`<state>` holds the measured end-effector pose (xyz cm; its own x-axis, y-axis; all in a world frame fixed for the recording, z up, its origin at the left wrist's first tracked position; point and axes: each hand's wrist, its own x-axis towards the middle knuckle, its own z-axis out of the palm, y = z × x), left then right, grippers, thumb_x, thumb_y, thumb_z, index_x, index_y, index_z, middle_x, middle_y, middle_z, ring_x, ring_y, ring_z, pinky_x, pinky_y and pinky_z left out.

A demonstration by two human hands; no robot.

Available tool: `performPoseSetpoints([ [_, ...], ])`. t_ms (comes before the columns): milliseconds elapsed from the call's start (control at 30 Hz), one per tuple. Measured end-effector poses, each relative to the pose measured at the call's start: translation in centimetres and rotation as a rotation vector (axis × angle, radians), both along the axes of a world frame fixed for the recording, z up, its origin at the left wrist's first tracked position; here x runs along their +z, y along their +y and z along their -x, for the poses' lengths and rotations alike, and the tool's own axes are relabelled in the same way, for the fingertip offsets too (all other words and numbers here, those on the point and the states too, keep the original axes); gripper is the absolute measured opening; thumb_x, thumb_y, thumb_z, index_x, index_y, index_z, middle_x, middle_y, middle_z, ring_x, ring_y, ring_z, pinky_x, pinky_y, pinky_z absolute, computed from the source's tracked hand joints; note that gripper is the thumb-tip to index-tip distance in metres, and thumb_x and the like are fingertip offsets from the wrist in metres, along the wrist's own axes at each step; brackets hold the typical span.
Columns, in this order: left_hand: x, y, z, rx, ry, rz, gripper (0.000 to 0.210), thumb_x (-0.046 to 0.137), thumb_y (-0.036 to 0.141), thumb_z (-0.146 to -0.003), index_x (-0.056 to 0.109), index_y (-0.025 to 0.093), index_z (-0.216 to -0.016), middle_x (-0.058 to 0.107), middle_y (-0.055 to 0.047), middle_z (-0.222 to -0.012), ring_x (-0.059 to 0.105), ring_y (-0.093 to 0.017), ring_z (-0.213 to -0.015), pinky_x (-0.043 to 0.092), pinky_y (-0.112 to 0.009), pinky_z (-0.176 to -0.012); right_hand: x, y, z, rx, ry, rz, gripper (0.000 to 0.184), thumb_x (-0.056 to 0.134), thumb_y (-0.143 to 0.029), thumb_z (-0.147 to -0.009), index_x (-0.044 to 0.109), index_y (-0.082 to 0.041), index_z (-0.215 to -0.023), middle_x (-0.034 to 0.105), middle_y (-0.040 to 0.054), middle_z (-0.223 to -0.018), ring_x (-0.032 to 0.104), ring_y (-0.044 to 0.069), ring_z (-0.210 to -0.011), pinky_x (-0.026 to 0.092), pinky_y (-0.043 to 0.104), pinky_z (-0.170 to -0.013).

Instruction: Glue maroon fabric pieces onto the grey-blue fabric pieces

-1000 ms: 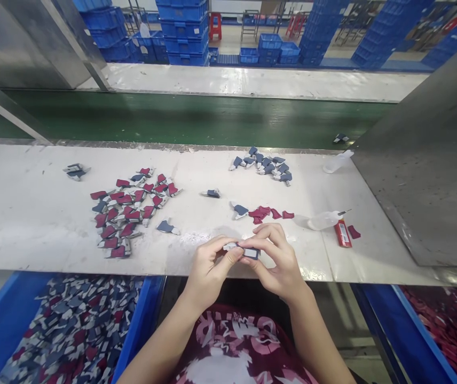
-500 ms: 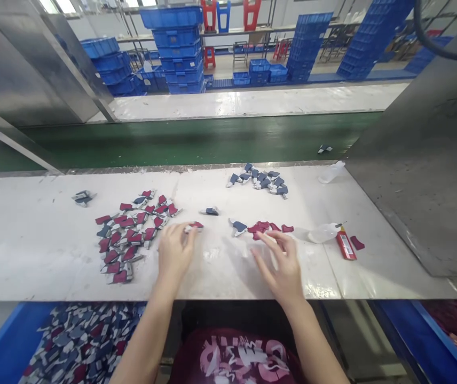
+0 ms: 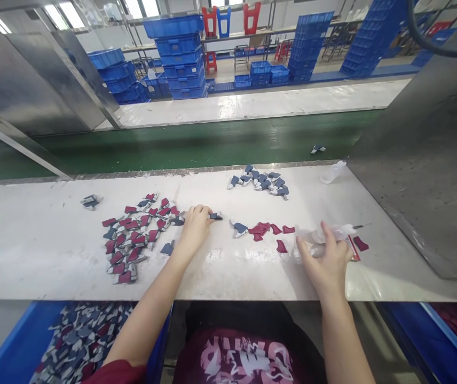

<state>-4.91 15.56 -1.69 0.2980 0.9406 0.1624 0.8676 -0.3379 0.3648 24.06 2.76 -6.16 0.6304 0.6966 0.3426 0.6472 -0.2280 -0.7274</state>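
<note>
My left hand [image 3: 197, 226] is closed, its fingertips on one end of a small blue-and-white moulded part [image 3: 215, 216]. To its left spreads a pile of similar parts with maroon or blue faces [image 3: 132, 234]. Thumb and fingers apart, my right hand [image 3: 327, 261] is at a clear squeeze bottle with a needle tip [image 3: 343, 230], which lies on its side and is partly hidden. Left of that hand are several loose maroon pieces [image 3: 260, 229], one lying nearer me. Beside them rests another blue-and-white part [image 3: 238, 228].
Several blue-faced parts [image 3: 262, 180] lie at the table's back, left of a second clear bottle [image 3: 332, 172]. A green belt [image 3: 212, 141] runs behind. Metal panels [image 3: 424, 176] stand at both sides. A blue bin of parts [image 3: 16, 341] is below left.
My left hand has moved right to the blue-and-white part. My right hand has shifted right, from the maroon pieces to the squeeze bottle. One maroon piece now lies apart, nearer me.
</note>
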Motion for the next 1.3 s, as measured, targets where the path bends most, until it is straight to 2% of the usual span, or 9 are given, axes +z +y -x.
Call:
performPoseSetpoints([
  [100, 0.7, -2.0, 0.2, -0.029, -0.050, 0.045, 0.019, 0.056, 0.012, -0.090, 0.069, 0.018, -0.103, 0.072, -0.010, -0.100, 0.062, -0.028, -0.098, 0.049, -0.039, -0.087, 0.1, -0.4, 0.4, 0.020, -0.017, -0.173, 0.086, 0.076, -0.048, -0.075, 0.042, -0.018, -0.148, 0.055, 0.0184, -0.127, 0.054, 0.037, -0.118, 0.048, 0.060, -0.096],
  [167, 1.1, -4.2, 0.2, -0.054, -0.146, 0.106, 0.018, 0.057, 0.021, -0.094, 0.070, 0.017, -0.104, 0.073, -0.010, -0.100, 0.064, -0.027, -0.098, 0.049, -0.038, -0.087, 0.1, -0.6, 1.0, -0.031, -0.046, -0.378, 0.080, 0.081, -0.044, -0.072, 0.049, -0.018, -0.140, 0.058, 0.0163, -0.123, 0.061, 0.034, -0.110, 0.054, 0.054, -0.091],
  [233, 1.0, -6.4, -0.2, -0.065, -0.258, 0.172, 0.023, 0.056, 0.028, -0.096, 0.072, 0.017, -0.108, 0.075, -0.010, -0.100, 0.066, -0.026, -0.096, 0.049, -0.037, -0.086, 0.1, -0.7, 2.0, -0.139, -0.083, -0.571, 0.070, 0.087, -0.042, -0.065, 0.058, -0.018, -0.124, 0.064, 0.0115, -0.104, 0.067, 0.030, -0.093, 0.058, 0.050, -0.082],
  [300, 0.6, -8.2, -1.0, -0.063, -0.331, 0.231, 0.027, 0.053, 0.028, -0.098, 0.071, 0.017, -0.115, 0.076, -0.008, -0.095, 0.067, -0.025, -0.093, 0.047, -0.037, -0.087, 0.2, -0.7, 3.1, -0.233, -0.090, -0.668, 0.055, 0.089, -0.041, -0.063, 0.064, -0.019, -0.107, 0.065, 0.0075, -0.088, 0.068, 0.027, -0.078, 0.059, 0.047, -0.072],
  [367, -0.1, -9.3, -1.8, -0.055, -0.359, 0.265, 0.027, 0.052, 0.027, -0.099, 0.070, 0.019, -0.117, 0.076, -0.006, -0.091, 0.068, -0.024, -0.091, 0.043, -0.040, -0.091, 0.5, -0.8, 4.2, -0.217, -0.037, -0.662, 0.040, 0.084, -0.042, -0.069, 0.068, -0.018, -0.097, 0.068, 0.0088, -0.084, 0.069, 0.027, -0.073, 0.059, 0.045, -0.068],
  [500, -1.6, -10.1, -2.8, -0.024, -0.360, 0.291, 0.020, 0.069, 0.029, -0.090, 0.070, 0.024, -0.109, 0.077, -0.002, -0.094, 0.067, -0.023, -0.095, 0.032, -0.043, -0.097, 0.8, -1.2, 6.1, 0.059, 0.104, -0.560, 0.032, 0.072, -0.043, -0.082, 0.073, -0.016, -0.099, 0.074, 0.0116, -0.086, 0.071, 0.027, -0.073, 0.058, 0.042, -0.063],
  [700, -2.7, -10.5, -3.2, 0.044, -0.352, 0.205, 0.017, 0.077, 0.030, -0.083, 0.065, 0.021, -0.090, 0.074, -0.001, -0.093, 0.064, -0.022, -0.092, 0.029, -0.038, -0.092, 0.5, -1.6, 7.7, 0.283, 0.135, -0.443, 0.022, 0.073, -0.037, -0.081, 0.075, -0.017, -0.088, 0.076, 0.0096, -0.079, 0.072, 0.025, -0.067, 0.057, 0.036, -0.058],
  [1033, -2.5, -10.2, -3.2, 0.039, -0.324, 0.235, 0.017, 0.077, 0.029, -0.083, 0.062, 0.020, -0.084, 0.072, 0.000, -0.088, 0.063, -0.021, -0.088, 0.029, -0.039, -0.091, 0.7, -1.3, 8.3, 0.322, 0.108, -0.347, 0.015, 0.074, -0.032, -0.081, 0.076, -0.018, -0.087, 0.075, 0.0062, -0.076, 0.070, 0.020, -0.060, 0.055, 0.030, -0.055],
  [1300, -2.8, -10.2, -3.1, 0.036, -0.336, 0.227, 0.016, 0.075, 0.030, -0.085, 0.063, 0.020, -0.083, 0.072, -0.001, -0.088, 0.063, -0.021, -0.087, 0.029, -0.040, -0.093, 0.6, -1.2, 8.4, 0.351, 0.111, -0.325, 0.016, 0.074, -0.033, -0.081, 0.076, -0.018, -0.087, 0.077, 0.0070, -0.079, 0.072, 0.022, -0.065, 0.057, 0.032, -0.058],
])
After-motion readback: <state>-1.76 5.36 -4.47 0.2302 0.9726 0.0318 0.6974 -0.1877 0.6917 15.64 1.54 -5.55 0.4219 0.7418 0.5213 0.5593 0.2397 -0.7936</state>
